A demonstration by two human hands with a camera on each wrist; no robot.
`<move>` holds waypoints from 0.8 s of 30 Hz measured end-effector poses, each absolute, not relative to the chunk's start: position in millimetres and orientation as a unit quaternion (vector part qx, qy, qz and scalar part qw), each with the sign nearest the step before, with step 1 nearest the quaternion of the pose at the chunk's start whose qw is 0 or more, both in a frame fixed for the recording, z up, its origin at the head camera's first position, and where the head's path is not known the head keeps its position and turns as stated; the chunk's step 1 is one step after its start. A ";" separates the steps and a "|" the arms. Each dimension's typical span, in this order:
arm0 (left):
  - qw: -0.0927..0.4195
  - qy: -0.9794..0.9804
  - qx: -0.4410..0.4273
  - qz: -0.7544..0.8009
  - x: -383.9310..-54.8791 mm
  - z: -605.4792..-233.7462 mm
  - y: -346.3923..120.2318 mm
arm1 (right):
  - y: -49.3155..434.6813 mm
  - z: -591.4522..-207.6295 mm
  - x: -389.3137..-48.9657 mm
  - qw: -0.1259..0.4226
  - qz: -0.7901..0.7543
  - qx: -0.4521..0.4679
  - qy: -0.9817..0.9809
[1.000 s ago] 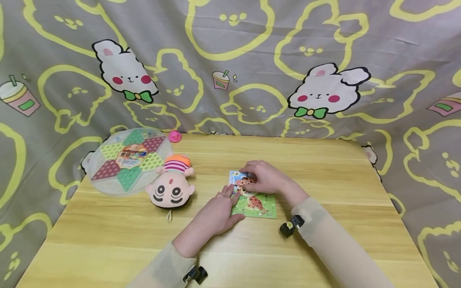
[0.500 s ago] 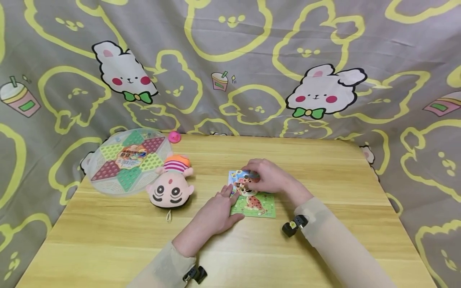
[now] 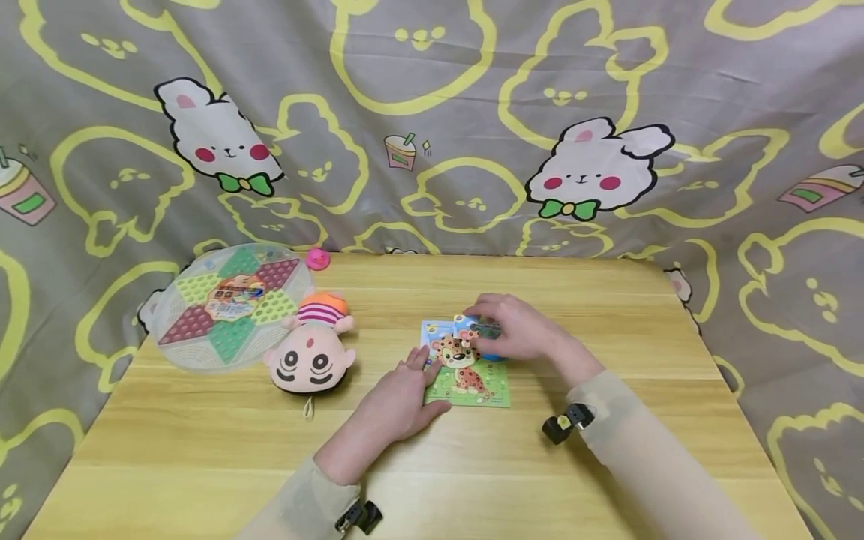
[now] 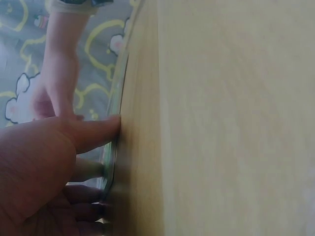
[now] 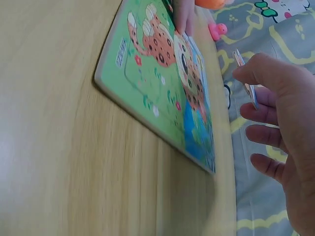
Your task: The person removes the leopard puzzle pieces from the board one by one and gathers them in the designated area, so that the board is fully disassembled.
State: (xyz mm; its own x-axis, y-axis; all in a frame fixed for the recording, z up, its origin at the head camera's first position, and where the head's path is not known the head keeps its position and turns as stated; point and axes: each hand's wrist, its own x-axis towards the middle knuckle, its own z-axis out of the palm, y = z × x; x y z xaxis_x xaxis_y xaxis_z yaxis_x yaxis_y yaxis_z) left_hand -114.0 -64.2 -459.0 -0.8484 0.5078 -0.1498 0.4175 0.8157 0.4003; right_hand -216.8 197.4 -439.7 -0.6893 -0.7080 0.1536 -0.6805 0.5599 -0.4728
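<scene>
Green-and-blue flat leopard picture board point(image 3: 462, 390) is lying mid-table, left hand point(image 3: 400, 394) resting extended fingers on its left side. Right hand point(image 3: 514, 326), thumb and fingertips pinching a thin printed picture piece point(image 5: 252, 95), is now hovering farther right, uncovering the leopard's face; piece remaining unseated.

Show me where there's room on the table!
Bare wood lies behind the puzzle, up to the curtain, and from the right hand to the table's right edge. It's crowded at the left: game board, doll and pink toy.
</scene>
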 end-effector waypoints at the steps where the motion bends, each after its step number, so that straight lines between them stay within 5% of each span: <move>1: 0.128 0.944 0.243 0.181 -114.0 -459.0 -64.6 | 199.4 -438.7 -216.1 0.027 -0.257 -0.391 0.883; 24: 0.125 0.939 0.249 0.204 -113.6 -459.0 -64.0 | 262.8 -433.7 -203.5 0.035 -0.236 -0.322 0.916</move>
